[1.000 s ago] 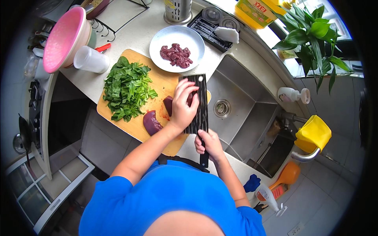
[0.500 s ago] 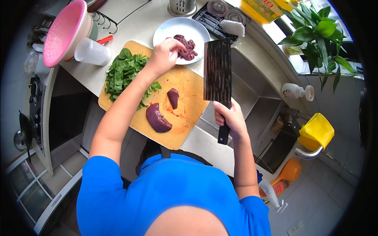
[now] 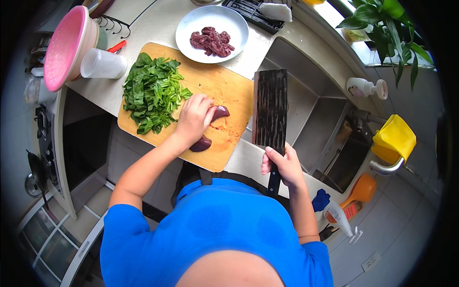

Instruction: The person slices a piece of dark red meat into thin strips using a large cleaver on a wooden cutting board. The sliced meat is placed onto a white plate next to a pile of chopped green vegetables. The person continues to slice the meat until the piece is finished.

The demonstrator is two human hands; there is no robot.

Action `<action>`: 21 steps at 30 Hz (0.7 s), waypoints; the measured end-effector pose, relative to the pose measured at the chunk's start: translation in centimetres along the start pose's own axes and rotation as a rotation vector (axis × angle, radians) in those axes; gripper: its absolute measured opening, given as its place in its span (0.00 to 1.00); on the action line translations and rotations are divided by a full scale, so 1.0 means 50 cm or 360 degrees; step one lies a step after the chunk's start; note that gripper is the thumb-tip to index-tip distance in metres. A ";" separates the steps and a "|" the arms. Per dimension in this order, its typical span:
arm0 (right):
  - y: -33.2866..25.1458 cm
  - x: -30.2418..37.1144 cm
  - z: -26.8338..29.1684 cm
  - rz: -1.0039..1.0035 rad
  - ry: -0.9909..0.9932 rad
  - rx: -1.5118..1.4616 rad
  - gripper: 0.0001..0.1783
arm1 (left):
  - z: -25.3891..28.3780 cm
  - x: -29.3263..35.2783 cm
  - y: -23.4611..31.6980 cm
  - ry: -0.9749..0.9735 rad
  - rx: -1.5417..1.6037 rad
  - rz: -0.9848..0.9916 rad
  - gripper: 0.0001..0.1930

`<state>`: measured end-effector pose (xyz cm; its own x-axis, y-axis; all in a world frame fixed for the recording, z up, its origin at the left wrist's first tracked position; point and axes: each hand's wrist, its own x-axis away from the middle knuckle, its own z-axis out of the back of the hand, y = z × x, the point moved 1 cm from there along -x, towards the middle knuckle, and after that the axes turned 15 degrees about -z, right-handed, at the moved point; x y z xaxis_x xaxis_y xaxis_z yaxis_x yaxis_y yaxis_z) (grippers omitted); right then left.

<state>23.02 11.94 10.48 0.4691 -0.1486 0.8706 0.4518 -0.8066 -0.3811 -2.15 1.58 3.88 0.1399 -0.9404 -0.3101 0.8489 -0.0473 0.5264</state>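
Note:
My right hand (image 3: 284,166) grips the black handle of a cleaver (image 3: 270,107), its broad dark blade raised beside the cutting board, toward the sink. On the wooden cutting board (image 3: 217,160), my left hand (image 3: 194,117) has its fingers curled over one end of a small piece of dark red liver (image 3: 220,113). A larger piece of liver (image 3: 201,144) lies just nearer to me, partly hidden under that hand. Chopped leafy greens (image 3: 152,91) are heaped on the board's left side. Sliced liver (image 3: 212,41) sits on a white plate (image 3: 186,27) past the board's far edge.
A steel sink (image 3: 299,91) lies to the right, with a yellow cloth (image 3: 394,138) near its tap. At the far left stand a pink basin (image 3: 64,48) and a translucent plastic cup (image 3: 103,63). A black rack (image 3: 253,14) is behind the plate.
My left hand has come back from the sliced liver on the plate to the small piece on the board. The cleaver stays in my right hand, slightly lower in view.

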 end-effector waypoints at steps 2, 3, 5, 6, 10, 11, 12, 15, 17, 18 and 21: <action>0.009 0.000 0.002 -0.0036 -0.0004 0.0082 0.07 | -0.003 0.011 0.007 -0.0156 0.0129 -0.0151 0.09; 0.008 -0.001 -0.003 -0.0055 -0.0041 0.0041 0.06 | -0.015 0.018 -0.001 -0.0180 0.0130 -0.0228 0.11; 0.009 -0.005 -0.008 -0.0105 -0.0080 0.0017 0.07 | -0.028 0.016 -0.007 -0.0219 0.0124 -0.0383 0.15; 0.011 -0.008 -0.009 -0.0064 -0.0077 0.0038 0.07 | -0.027 0.018 -0.010 -0.0182 0.0063 -0.0378 0.15; 0.030 -0.015 -0.019 0.0056 0.0017 0.0033 0.09 | -0.016 0.024 -0.006 -0.0142 -0.0003 -0.0390 0.15; 0.033 -0.017 -0.024 0.0082 0.0048 0.0016 0.10 | -0.025 0.033 -0.016 -0.0136 0.0008 -0.0404 0.15; 0.034 -0.019 -0.026 0.0108 0.0079 -0.0001 0.11 | -0.032 0.040 -0.024 -0.0131 0.0018 -0.0418 0.15; 0.002 0.000 -0.036 0.0172 0.0361 0.1018 0.21 | -0.031 0.029 -0.007 -0.0005 -0.0002 -0.0413 0.16; 0.018 -0.002 -0.046 0.0639 0.0480 0.1312 0.23 | -0.031 0.032 0.002 -0.0017 0.0034 -0.0458 0.16; 0.032 -0.008 -0.041 0.0794 0.0533 0.1495 0.25 | -0.032 0.033 0.003 -0.0023 0.0052 -0.0481 0.15; 0.020 -0.005 -0.056 0.0611 0.0516 0.1695 0.27 | -0.039 0.041 -0.013 -0.0053 0.0086 -0.0443 0.15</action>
<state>21.24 9.58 10.73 0.5670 -0.5400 0.6220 0.8009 0.1850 -0.5695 -1.43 0.34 1.37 -0.1125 -0.8991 -0.4230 0.8238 -0.3224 0.4663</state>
